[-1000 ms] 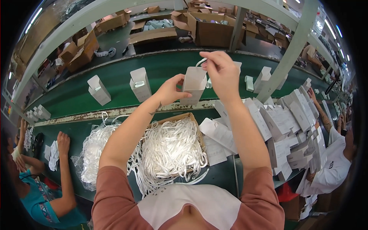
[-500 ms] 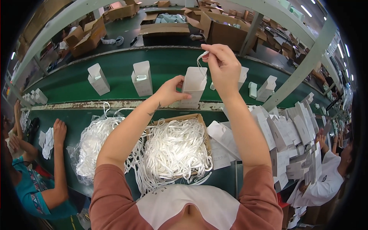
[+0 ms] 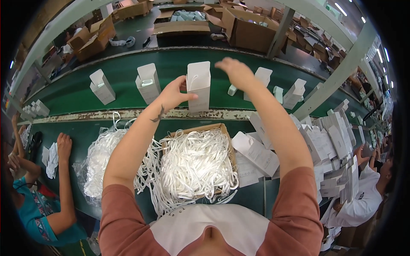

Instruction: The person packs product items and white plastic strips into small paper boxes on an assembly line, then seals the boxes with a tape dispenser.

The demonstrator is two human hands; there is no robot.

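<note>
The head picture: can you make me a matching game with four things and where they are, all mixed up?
Things:
1. Left hand
2. Right hand
3. White straps
4. Teal shirt

Places:
A. Heaped in and beside a brown tray
B. Lower left of the picture
C. Gripping an open white box
D. Right of the gripped box, not touching it

Pairs: 1-C, 2-D, 3-A, 4-B

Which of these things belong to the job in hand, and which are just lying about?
Seem part of it:
- open white box, in the left grip
- white cord at its top
- white straps heaped in a shallow cardboard box

Seem just lying about:
- big brown carton behind
- low open carton beside it
</note>
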